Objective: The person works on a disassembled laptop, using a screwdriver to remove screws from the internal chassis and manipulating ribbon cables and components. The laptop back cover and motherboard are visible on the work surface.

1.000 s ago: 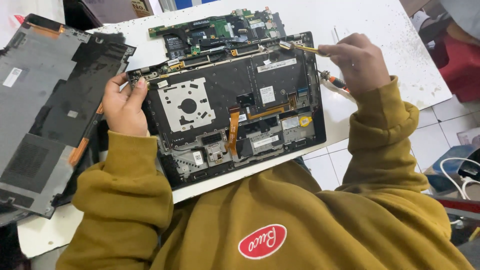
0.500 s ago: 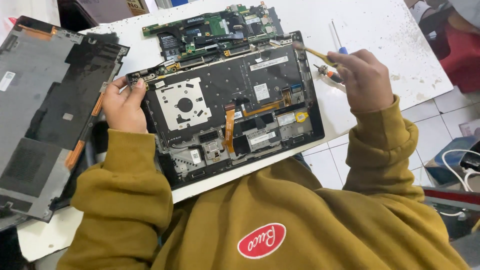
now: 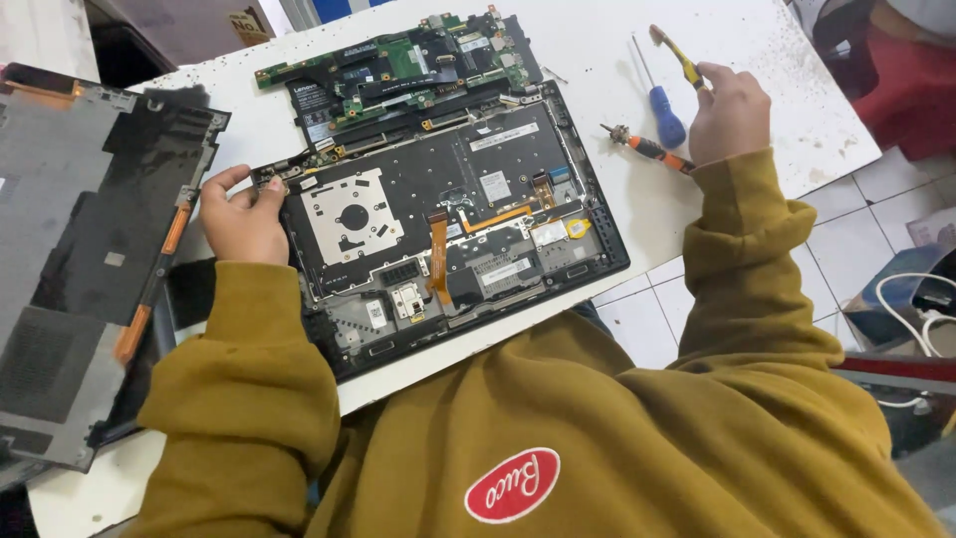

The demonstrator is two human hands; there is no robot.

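Note:
An opened black laptop base point(image 3: 448, 219) lies in front of me on the white table point(image 3: 597, 60), its inner parts and orange ribbon cables showing. My left hand point(image 3: 239, 214) grips its upper left corner. My right hand point(image 3: 727, 110) is to the right of the laptop, closed around a yellow-handled tool point(image 3: 677, 55) that points up and away. A green circuit board point(image 3: 398, 70) rests just behind the laptop.
A blue-handled screwdriver point(image 3: 662, 115) and an orange-handled screwdriver point(image 3: 647, 149) lie beside my right hand. A dark laptop cover panel point(image 3: 80, 259) sits at the left. Tiled floor, white cables and another person's red clothing point(image 3: 916, 70) are at the right.
My right hand has drawn away from the laptop's upper right corner to the right with the yellow tool. My left hand stays on the left corner.

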